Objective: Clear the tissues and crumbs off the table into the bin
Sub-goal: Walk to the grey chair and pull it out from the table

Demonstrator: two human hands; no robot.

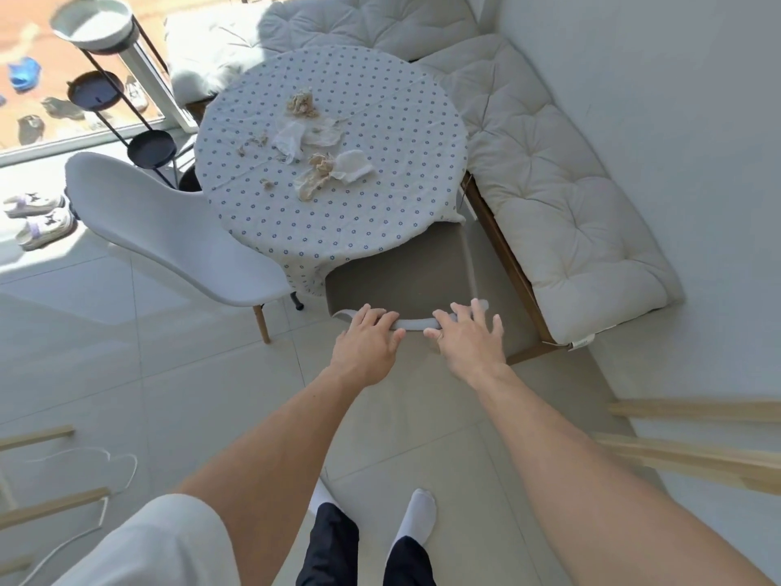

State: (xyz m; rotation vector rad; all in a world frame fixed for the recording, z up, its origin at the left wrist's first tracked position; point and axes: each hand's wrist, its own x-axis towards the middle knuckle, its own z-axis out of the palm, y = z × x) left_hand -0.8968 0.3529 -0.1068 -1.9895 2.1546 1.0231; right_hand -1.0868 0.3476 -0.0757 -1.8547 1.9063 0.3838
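A round table (380, 120) with a dotted cloth carries white tissues (296, 139), another white wad (355, 164), brownish crumpled tissues (302, 104) and small crumbs (258, 140) near its middle. No bin is in view. A grey chair (401, 272) is tucked under the table's near edge. My left hand (367, 340) curls over the top edge of its backrest (416, 323). My right hand (465, 336) grips the same edge just to the right, fingers spread over it and thumb beneath.
A white shell chair (169, 230) stands left of the table. A cushioned bench (549, 196) wraps the table's far and right sides. A black tiered stand (110, 90) and shoes (38, 217) sit at the left by the window. Wooden slats (697, 454) are at right, and a cord (105, 471) lies on the floor.
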